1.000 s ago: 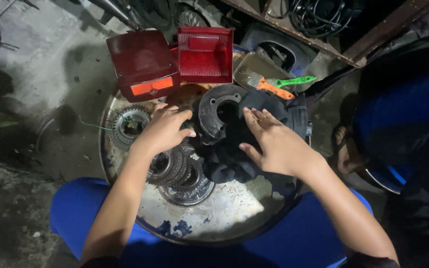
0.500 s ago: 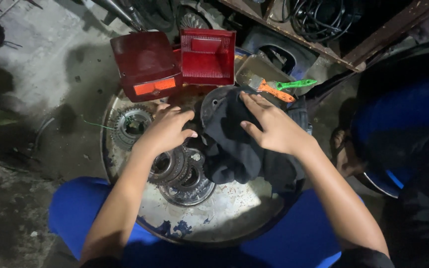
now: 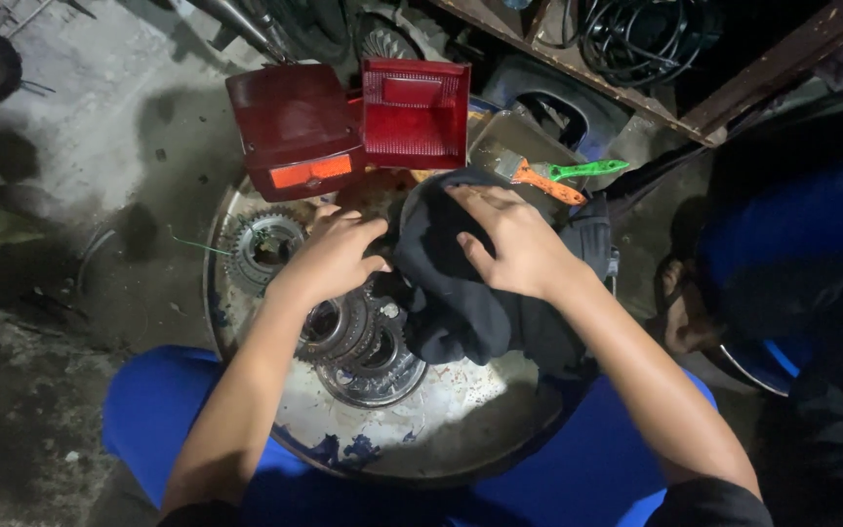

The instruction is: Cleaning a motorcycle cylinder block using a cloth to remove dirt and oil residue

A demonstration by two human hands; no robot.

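Head view: both hands, left hand (image 3: 329, 259) and right hand (image 3: 509, 244), press a dark cloth (image 3: 461, 312).

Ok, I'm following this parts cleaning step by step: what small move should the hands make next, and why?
Probably rub the dark cloth around the part under it. The right hand lies flat on the cloth, which covers that part, and the left hand steadies its edge above the gear stack.

Matt black cloth (image 3: 461, 293), greasy metal gears (image 3: 358, 342), glossy red plastic lamp lenses (image 3: 414, 112), scuffed metal tray (image 3: 441, 429)
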